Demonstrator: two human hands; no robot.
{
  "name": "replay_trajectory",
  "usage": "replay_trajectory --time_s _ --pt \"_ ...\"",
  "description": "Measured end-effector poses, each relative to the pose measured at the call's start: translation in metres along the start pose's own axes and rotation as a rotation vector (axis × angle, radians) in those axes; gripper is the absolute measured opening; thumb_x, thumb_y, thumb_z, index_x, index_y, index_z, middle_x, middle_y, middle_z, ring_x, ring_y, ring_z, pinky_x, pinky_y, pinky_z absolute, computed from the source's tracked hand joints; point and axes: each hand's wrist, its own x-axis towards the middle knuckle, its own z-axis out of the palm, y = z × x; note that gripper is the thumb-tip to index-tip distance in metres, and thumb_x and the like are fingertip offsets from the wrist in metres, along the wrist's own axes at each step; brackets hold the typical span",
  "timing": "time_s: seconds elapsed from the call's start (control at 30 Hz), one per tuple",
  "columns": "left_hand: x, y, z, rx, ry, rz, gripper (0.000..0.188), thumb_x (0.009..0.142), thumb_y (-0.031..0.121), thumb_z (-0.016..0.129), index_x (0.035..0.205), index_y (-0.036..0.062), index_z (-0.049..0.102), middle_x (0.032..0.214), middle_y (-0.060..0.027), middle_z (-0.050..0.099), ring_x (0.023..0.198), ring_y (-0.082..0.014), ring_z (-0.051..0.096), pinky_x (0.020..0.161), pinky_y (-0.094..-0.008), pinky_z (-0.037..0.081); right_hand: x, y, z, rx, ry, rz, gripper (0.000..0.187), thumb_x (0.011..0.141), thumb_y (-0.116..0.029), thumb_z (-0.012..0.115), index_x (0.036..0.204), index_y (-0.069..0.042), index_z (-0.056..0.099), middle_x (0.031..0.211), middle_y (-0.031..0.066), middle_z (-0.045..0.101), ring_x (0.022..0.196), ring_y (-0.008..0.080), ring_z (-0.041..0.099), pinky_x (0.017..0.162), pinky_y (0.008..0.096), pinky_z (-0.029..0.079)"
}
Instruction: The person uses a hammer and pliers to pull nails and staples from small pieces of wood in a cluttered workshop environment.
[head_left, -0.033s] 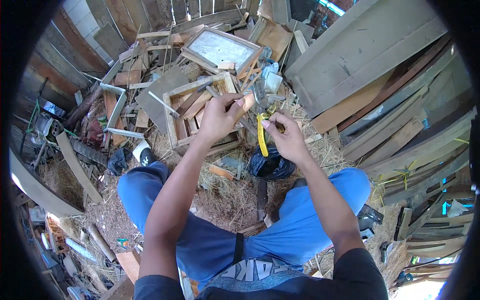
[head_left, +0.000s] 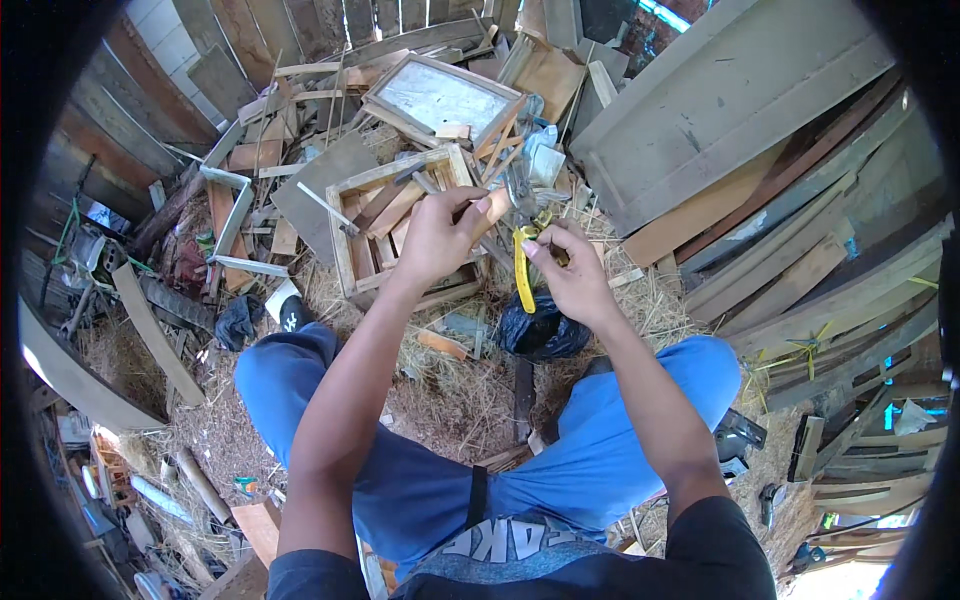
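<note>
My right hand (head_left: 568, 272) is closed around the yellow-handled pliers (head_left: 524, 270), one handle hanging down. The grey metal jaws point away from me, beside the end of a small piece of wood (head_left: 497, 205). Whether they bite on it I cannot tell. My left hand (head_left: 440, 232) grips that light-brown piece between thumb and fingers. Beneath the left hand stands an open wooden box (head_left: 345, 255) with loose strips of wood (head_left: 392, 212) inside. A hammer-like tool with a pale handle (head_left: 322, 205) lies across its left rim.
A black plastic bag (head_left: 543, 330) sits between my feet on straw-strewn ground. Beyond the box lies a framed pale panel (head_left: 440, 92) among scrap wood. A large grey board (head_left: 720, 110) leans at the right, above stacked planks (head_left: 790, 270). A white frame (head_left: 235, 215) stands left.
</note>
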Motion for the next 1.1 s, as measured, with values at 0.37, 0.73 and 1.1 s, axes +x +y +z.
replay_trajectory --time_s 0.37,0.73,1.1 --pt "-0.005 0.005 -0.001 0.037 -0.007 0.032 0.026 0.095 0.017 0.066 0.109 -0.0038 0.072 0.087 -0.0214 0.074 0.074 -0.0238 0.072 0.070 -0.0353 0.053 -0.004 -0.015 -0.002 -0.168 0.002 -0.047 0.031 0.093 -0.022 0.075 0.089 -0.001 0.053 0.101 0.0129 0.057 0.093 0.0237 0.058 0.082 0.0355 0.047" --pt "-0.013 0.014 -0.010 0.067 -0.113 0.195 0.031 0.100 0.021 0.063 0.115 -0.0057 0.069 0.078 -0.0032 0.067 0.064 -0.0063 0.057 0.056 -0.0260 0.045 -0.008 -0.036 -0.010 0.384 -0.222 0.404 0.029 0.098 -0.023 0.070 0.109 -0.002 0.053 0.067 -0.0036 0.045 0.054 0.0072 0.042 0.046 0.0266 0.035" --pt "-0.019 0.030 -0.019 -0.134 -0.240 -0.016 0.031 0.097 0.021 0.064 0.113 -0.0058 0.071 0.075 -0.0042 0.068 0.069 -0.0073 0.059 0.062 -0.0283 0.048 -0.009 -0.029 -0.023 0.759 -0.522 0.537 0.040 0.105 -0.032 0.056 0.124 0.002 0.058 0.103 0.0115 0.067 0.067 0.0048 0.048 0.046 0.0205 0.038"
